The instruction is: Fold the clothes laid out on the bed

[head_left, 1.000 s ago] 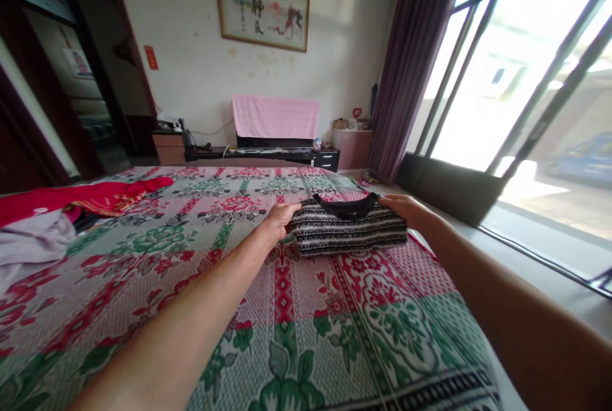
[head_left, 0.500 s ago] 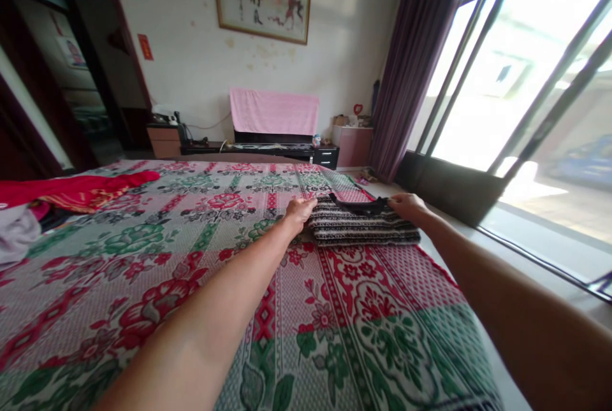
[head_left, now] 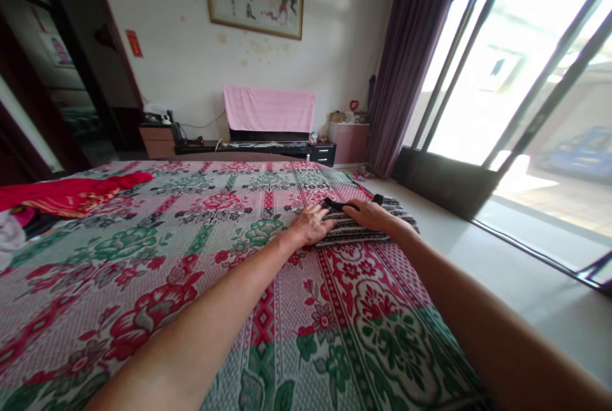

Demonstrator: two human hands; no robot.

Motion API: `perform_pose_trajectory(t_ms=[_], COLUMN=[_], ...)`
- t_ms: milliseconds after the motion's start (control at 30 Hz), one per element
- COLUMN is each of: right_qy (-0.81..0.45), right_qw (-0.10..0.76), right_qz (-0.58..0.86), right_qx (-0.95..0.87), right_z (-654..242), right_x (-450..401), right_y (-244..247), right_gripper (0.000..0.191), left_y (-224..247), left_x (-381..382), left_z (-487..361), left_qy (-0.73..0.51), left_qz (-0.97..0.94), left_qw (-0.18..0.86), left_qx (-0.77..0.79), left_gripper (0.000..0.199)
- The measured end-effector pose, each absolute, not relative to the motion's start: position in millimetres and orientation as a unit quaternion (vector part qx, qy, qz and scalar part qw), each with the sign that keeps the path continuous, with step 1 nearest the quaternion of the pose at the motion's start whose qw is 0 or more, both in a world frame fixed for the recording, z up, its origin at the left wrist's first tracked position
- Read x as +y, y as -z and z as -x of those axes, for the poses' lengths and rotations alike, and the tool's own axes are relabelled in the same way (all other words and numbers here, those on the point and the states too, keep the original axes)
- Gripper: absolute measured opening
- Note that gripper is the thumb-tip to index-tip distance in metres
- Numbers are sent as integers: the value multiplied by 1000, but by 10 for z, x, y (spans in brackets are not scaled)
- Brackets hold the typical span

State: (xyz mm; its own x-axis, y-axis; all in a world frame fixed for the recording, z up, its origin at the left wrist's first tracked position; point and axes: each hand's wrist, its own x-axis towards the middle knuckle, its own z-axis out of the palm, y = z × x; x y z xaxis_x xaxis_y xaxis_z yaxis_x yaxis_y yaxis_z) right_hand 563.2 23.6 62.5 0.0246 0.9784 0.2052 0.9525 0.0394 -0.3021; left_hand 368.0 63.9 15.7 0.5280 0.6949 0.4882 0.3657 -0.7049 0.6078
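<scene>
A folded striped knit sweater (head_left: 348,229), black and greyish white with a black neckband, lies near the right edge of the bed. My left hand (head_left: 312,225) rests on its left end with the fingers spread. Across the upper middle of the sweater lies my right hand (head_left: 369,215), palm down and fingers stretched towards the left; it covers part of the neckband. Under the sweater is a bedspread (head_left: 205,299) with red, green and grey flowers.
Red cloth (head_left: 95,194) and other crumpled clothes lie at the bed's left edge. Beyond the bed stands a low black cabinet (head_left: 322,155) near a pink towel (head_left: 270,108). Pale floor (head_left: 463,258) and a large window (head_left: 507,67) are on the right.
Both hands have let go of the sweater's upper corners and now lie flat on it. My right hand has moved left, closer to my left hand. The view has shifted slightly.
</scene>
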Motion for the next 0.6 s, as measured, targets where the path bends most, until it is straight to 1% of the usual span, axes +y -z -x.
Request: perform_pose_trajectory(t_ms=[100,233,300,367,467,533,600], right_qy=[-47,-55,-16,64,158,168,155], right_qw=[150,132,154,207,278,285,265], right_qz=[703,713,732,736,673,618,566], right_qx=[-694,-687,-663,-642,-667,-712,-765], right_z=[-5614,-5614,-5538,-5392,-5052,-4761,-4436], right_x=[262,230,173,97,-18,-76,-109], right_y=[-497,-468,-504,-549,-608,-626,-617], right_gripper=[43,46,46,44,41,39,36], left_y=[-104,-196,-236,-234,-156,-86,-33], left_x=[686,658,619,586,554,531,491], left_z=[-3697,-3446,-3146,-2734,-1993,-1493,-1041], left_qy=[-361,-359,-327,-275,-241,-248,-260], left_qz=[-844,-845,-856,-873,-866,-846,-820], left_qw=[237,228,207,171,129,112,100], left_qx=[317,326,342,364,419,458,500], left_gripper=[34,33,34,33,32,35,38])
